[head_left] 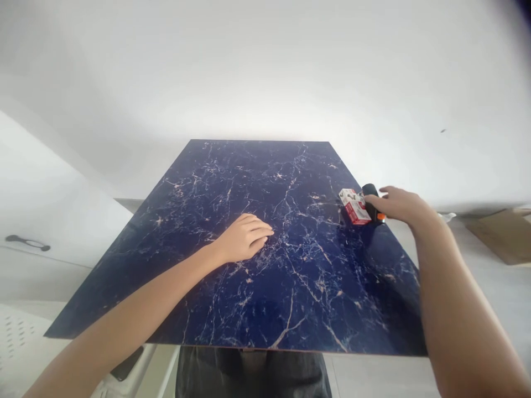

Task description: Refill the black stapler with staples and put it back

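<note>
My left hand [248, 236] rests on the blue marble-patterned table [265, 171], near its middle, with loosely bent fingers and nothing visible in it. At the table's right edge, my right hand [398, 203] has its thumb and fingers about a black object with an orange part [370, 194]. What kind of object this is, I cannot make out; the hand partly covers it. A small red and white box [355, 208] sits directly left of the black object, close against it.
White walls rise behind the table. On the left is a white door or panel with a dark handle [28, 242]. A brown cardboard piece [504, 235] lies beyond the right edge. Below the front edge are a white chair-like item and dark clothing [253, 376].
</note>
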Motion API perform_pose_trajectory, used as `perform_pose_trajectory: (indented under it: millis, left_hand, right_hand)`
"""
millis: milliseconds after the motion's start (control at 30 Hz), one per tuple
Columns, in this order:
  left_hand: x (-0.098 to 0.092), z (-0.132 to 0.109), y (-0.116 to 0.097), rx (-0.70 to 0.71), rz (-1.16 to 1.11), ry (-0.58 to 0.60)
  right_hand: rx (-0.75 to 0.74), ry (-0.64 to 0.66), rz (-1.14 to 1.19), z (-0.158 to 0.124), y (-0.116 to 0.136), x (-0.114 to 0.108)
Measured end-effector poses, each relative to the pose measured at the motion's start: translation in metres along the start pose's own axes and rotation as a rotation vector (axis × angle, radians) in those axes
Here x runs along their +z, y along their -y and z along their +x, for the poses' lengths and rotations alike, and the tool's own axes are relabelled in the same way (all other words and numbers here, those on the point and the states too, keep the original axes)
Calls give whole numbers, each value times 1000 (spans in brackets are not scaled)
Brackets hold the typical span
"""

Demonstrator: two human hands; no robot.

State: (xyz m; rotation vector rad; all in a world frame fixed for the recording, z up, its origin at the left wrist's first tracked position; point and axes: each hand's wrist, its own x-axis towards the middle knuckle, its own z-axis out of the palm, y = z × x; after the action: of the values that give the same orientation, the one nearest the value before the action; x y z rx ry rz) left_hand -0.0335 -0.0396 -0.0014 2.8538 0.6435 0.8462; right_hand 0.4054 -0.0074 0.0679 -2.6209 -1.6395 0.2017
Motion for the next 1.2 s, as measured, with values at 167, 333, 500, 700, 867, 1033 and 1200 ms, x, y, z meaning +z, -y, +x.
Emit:
perform_pose_trajectory:
  millis: [167, 333, 500, 700, 867, 1033, 1200]
  left_hand:
    - [-12, 3, -10, -40, -30, 41]
    - [-54, -17, 5, -204, 30, -1]
    - [-92, -65, 46, -478, 75, -167]
    - [-116, -96, 78, -686, 129, -355]
    - [-119, -93, 76, -659, 155, -261]
    - [-123, -96, 80, -655, 156, -117]
    - [-138, -109, 91, -803, 239, -177]
  right_hand:
    - [-44, 85, -8, 8, -4, 12]
    - [-172, 151, 107, -7, 45, 8]
    - [-273, 227, 157, -31, 122, 7]
    - [-504, 181, 223, -71, 217, 26]
    - [-695, 242, 425, -123, 295, 50]
    - [-768, 239, 552, -168, 365, 70]
    - [-668, 479, 757, -151, 390, 74]
